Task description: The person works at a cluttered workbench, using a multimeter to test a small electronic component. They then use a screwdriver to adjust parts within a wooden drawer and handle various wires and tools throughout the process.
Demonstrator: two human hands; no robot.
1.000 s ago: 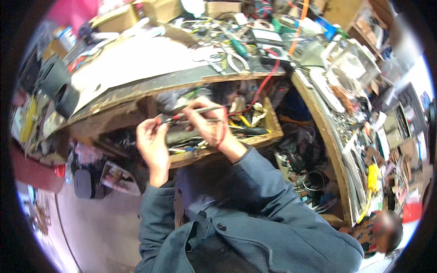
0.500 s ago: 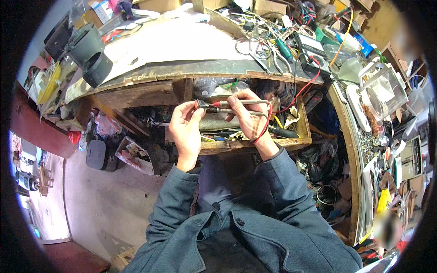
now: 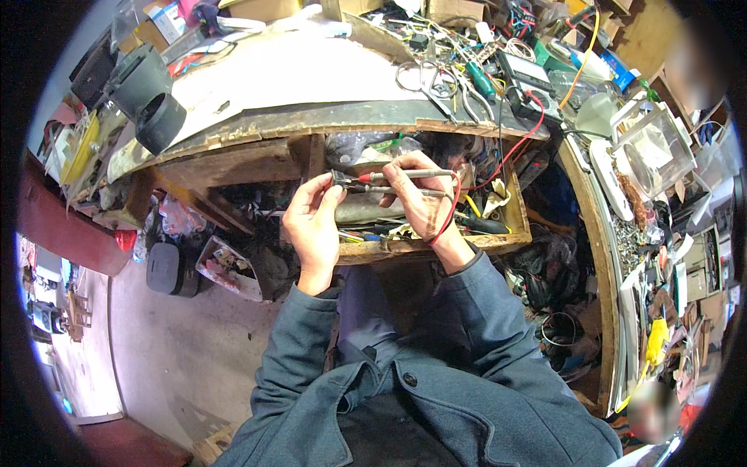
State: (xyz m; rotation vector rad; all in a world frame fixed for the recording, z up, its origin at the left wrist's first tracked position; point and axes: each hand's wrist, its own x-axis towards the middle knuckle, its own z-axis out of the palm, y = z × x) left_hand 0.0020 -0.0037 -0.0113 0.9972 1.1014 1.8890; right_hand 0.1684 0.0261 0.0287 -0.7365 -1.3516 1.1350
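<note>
My left hand pinches a small black component between thumb and fingertips. My right hand grips two test probes, one above the other, their tips at or very near the component; exact contact is too small to tell. A red lead loops down over my right wrist and runs toward a dark multimeter on the bench. Below both hands, an open wooden drawer holds assorted tools, including a dark-handled one at its right.
The cluttered bench carries a white sheet, black cylindrical objects, scissors and pliers. A side shelf piled with parts runs down the right. Boxes and a dark container lie on the floor at left.
The view has shifted since a second ago, with the bench now higher and rightward in the picture. Compared with half a second ago, my hands and the probes have barely moved.
</note>
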